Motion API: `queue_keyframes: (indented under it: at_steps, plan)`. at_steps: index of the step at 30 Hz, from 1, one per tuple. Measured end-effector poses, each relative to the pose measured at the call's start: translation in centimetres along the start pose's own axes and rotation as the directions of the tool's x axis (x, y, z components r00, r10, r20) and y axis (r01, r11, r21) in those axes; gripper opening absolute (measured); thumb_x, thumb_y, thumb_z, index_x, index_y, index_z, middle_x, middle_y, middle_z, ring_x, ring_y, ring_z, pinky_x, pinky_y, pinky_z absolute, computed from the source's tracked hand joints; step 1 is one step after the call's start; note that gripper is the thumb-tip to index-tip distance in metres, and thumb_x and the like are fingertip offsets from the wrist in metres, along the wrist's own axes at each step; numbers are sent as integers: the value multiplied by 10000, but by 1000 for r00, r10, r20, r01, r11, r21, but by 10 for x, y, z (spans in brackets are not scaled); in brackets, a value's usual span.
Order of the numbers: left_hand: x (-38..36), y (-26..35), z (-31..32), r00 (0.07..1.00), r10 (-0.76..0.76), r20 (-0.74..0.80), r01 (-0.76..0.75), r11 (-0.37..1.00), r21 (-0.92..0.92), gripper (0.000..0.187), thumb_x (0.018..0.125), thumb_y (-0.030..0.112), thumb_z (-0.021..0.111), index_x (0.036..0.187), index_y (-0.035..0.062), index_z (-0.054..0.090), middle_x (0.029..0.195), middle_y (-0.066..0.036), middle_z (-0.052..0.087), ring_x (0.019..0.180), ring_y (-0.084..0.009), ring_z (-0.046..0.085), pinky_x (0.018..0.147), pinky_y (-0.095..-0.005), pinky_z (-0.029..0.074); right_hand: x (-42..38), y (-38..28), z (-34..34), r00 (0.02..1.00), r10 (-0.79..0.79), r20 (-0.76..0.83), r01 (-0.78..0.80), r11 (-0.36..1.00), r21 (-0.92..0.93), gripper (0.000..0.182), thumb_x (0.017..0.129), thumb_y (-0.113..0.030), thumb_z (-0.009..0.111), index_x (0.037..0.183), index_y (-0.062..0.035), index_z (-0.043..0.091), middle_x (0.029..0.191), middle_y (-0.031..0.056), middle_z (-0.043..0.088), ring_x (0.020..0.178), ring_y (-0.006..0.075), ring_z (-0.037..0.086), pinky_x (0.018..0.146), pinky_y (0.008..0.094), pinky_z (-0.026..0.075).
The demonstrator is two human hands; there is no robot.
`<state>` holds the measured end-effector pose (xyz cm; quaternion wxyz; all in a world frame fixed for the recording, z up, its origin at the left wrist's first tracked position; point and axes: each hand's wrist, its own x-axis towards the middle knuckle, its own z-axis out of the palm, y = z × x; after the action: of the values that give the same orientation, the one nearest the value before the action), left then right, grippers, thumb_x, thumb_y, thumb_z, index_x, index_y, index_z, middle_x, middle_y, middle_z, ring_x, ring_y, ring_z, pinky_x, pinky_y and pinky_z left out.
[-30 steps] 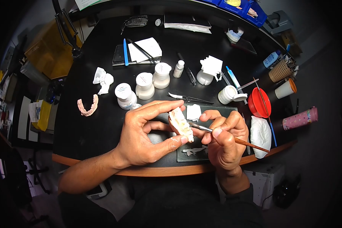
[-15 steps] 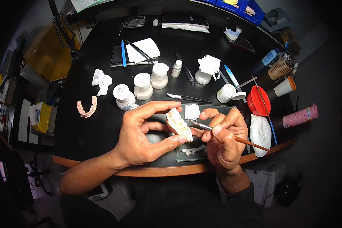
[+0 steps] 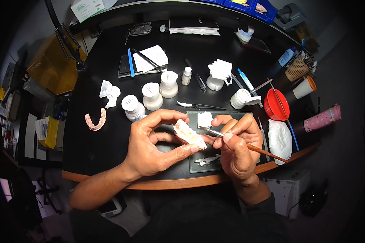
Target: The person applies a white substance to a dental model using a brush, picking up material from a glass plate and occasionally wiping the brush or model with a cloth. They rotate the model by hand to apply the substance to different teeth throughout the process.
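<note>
head camera view, closest in: the right hand (image 3: 241, 150) had its fingers clamped on a brush (image 3: 253, 148), and the left hand (image 3: 150, 148) had its thumb and fingers clamped about the ends of a teeth model (image 3: 189, 135), held up above the counter (image 3: 105, 156). the brush tip hung just beside the model, seemingly apart from it. with so narrow a hold, a small slip of the thumb, which carried white residue (image 3: 183, 149), could have dropped the model onto the glass plate (image 3: 196, 167) below. a wobble of either hand could have dragged the bristles over the wrong spot. the handle's far end lay across the edge of a white pad (image 3: 280, 139) in this view, so a wide swing might have nudged it. farther out, a left-hand jerk could have tipped the nearest jar (image 3: 132, 107).

against half a second earlier, the model leaned flatter, its upper end swung leftward, while both grips matched. the jars beyond kept their arrangement but sat shifted in view, probably from head movement.
</note>
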<state>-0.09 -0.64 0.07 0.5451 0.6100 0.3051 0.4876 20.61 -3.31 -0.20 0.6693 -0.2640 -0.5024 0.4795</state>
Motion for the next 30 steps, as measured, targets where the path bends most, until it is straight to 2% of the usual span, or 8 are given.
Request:
queue_keyframes:
  at_steps: [5,8,11,15,21,24,27,30]
  plan:
    - [0,0,0,1000,7,-15,-7,1000,13,528,728,36,880,1181,-50,622,1120,-129,652,1043,-167,667,798,-297,628,-2,-2,2,1000,17,-11,-17,1000,9,51,931,18,564,931,17,513,733,125,642,919,200,652,971,440,559]
    - [0,4,-2,999,-22,40,20,999,47,545,745,-53,829,1223,-73,567,1199,-170,596,1168,-211,611,933,-352,611,-3,-3,3,1000,21,-10,-20,999,40,48,931,21,560,953,34,519,779,150,638,1008,223,636,937,426,599]
    - [0,4,-2,999,-9,36,8,999,38,549,747,-60,825,1227,-76,560,1204,-176,592,1175,-217,608,934,-357,611,-3,-4,2,1000,5,9,-5,1000,3,60,927,23,562,969,47,527,864,185,630,1040,216,631,918,410,610]
    - [0,-1,1,1000,23,-21,-22,1000,10,535,727,15,880,1183,-61,612,1183,-152,626,1071,-180,658,809,-291,635,-4,-2,-4,999,-36,18,37,998,-53,70,919,28,564,975,61,541,957,215,612,1030,203,640,887,367,612]
    - [2,-3,2,996,92,6,-91,996,-8,535,712,-63,863,1181,-55,605,1235,-180,604,1158,-218,628,881,-316,631,-4,-8,-3,1000,-4,-29,2,999,-47,71,880,34,605,944,39,575,889,178,634,1055,225,622,902,359,588]
    - [3,-6,3,987,157,17,-156,987,-30,523,706,-96,851,1168,-40,611,1262,-192,597,1213,-249,607,926,-341,618,1,-6,-7,986,-142,84,153,977,-147,104,838,35,650,915,25,580,865,157,635,990,238,632,895,382,570]
    - [3,-9,2,969,245,24,-245,970,0,500,702,-108,843,1143,-27,624,1276,-207,605,1250,-283,591,957,-359,604,-4,-8,0,996,-76,36,77,996,-35,130,803,35,678,857,0,566,787,129,636,937,259,633,890,403,541]
    - [4,-10,1,936,350,44,-353,933,78,459,694,-118,833,1102,-21,645,1254,-218,633,1265,-313,587,969,-362,592,-3,-7,-5,984,-120,129,130,989,-71,156,784,50,674,809,-23,538,694,107,628,939,267,627,879,419,532]
